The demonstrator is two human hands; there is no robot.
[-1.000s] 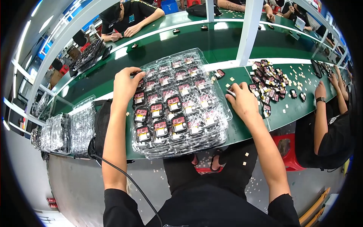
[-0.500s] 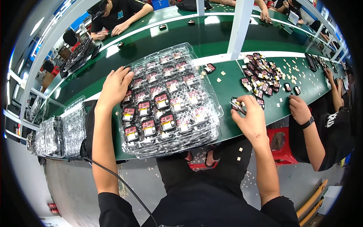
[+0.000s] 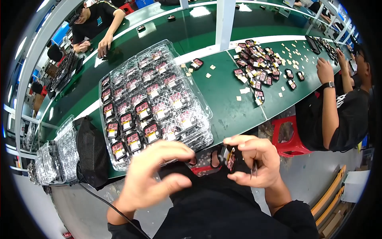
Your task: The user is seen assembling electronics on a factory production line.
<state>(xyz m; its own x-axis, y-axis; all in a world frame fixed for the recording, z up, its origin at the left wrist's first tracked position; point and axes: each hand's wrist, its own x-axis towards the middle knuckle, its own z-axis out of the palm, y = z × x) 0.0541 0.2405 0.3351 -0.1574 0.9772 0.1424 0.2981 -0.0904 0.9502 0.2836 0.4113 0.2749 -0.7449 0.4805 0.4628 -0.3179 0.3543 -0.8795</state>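
My right hand [image 3: 260, 161] holds a small black-framed part [image 3: 230, 160] with a pink-and-yellow face, up in front of my lap. It is turned nearly edge-on. Thin metal tweezers [image 3: 254, 169] are tucked in the same hand. My left hand [image 3: 153, 169], slightly blurred, faces it with thumb and fingers apart and nothing between them. Beyond the left hand lies a stack of clear plastic trays [image 3: 201, 139]; its top tray carries rows of similar parts, such as this framed part [image 3: 151, 132] near its front.
A heap of similar parts [image 3: 258, 63] lies on the green bench [image 3: 223, 115] at the right, with small pale squares scattered about. A white post [image 3: 225, 24] rises behind. More clear trays [image 3: 67, 151] and a black mesh bag [image 3: 91, 151] stand left. Co-workers sit opposite and at right.
My right hand has lifted the part off the bench and drawn it toward me. My left hand has left the tray stack for the space above my lap. The view has shifted right.
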